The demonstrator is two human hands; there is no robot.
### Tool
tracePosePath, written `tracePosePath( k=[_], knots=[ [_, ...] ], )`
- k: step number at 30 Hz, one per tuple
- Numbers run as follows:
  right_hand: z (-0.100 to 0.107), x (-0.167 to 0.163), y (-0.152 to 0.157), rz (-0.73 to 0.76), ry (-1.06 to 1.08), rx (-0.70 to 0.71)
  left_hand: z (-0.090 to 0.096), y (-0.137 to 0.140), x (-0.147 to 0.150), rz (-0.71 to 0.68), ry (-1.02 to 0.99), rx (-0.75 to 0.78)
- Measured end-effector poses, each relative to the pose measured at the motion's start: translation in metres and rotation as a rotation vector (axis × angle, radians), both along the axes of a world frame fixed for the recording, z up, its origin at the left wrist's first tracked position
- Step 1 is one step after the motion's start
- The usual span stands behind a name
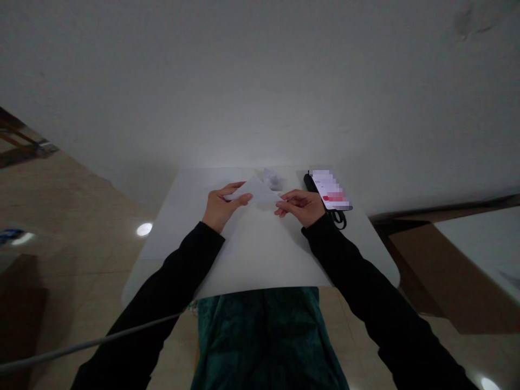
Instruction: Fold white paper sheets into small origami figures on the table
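Pinching, left hand (220, 207): gripped the triangular paper (257, 189) by its left side, with thumb on top.
Right hand (304, 206): gripped its right corner with fingertips.
Paper: spanned the gap between both hands.
Edge: probably called for light, level, even pressure from both ends.

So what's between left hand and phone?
Head view: the folded white paper, then the right hand; a crumpled white piece lies just beyond the paper.
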State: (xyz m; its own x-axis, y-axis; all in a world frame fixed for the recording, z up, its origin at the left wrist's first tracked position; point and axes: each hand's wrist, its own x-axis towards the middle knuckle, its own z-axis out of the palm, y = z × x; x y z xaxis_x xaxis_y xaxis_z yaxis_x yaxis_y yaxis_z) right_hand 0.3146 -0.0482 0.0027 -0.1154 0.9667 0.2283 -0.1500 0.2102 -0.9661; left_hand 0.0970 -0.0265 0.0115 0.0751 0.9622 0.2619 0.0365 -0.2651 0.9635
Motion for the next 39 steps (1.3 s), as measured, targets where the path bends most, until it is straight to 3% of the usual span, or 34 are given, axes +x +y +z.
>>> tracePosePath(
  k=[5,9,12,17,24,32,39],
  knots=[
    [-0.005,-0.001,0.004,-0.142,0.029,0.065,0.0,-0.003,0.009,-0.08,-0.321,-0.225],
    [-0.004,-0.001,0.005,-0.273,0.046,0.115,-0.001,-0.003,0.012,-0.05,-0.498,-0.266],
    [-0.001,0.0,0.003,-0.325,0.013,0.166,-0.002,-0.002,0.007,-0.066,-0.496,-0.311],
    [0.003,0.003,0.002,-0.375,-0.027,0.231,0.006,-0.004,-0.004,-0.281,-0.372,-0.488],
    [0.007,0.007,0.002,-0.356,-0.07,0.306,0.013,-0.002,-0.004,-0.03,-0.461,-0.5],
    [0.008,0.009,0.002,-0.326,-0.103,0.37,0.01,0.0,-0.009,-0.054,-0.421,-0.623],
    [0.008,0.009,0.002,-0.315,-0.067,0.375,0.006,0.001,-0.007,-0.049,-0.442,-0.485]
  ],
)
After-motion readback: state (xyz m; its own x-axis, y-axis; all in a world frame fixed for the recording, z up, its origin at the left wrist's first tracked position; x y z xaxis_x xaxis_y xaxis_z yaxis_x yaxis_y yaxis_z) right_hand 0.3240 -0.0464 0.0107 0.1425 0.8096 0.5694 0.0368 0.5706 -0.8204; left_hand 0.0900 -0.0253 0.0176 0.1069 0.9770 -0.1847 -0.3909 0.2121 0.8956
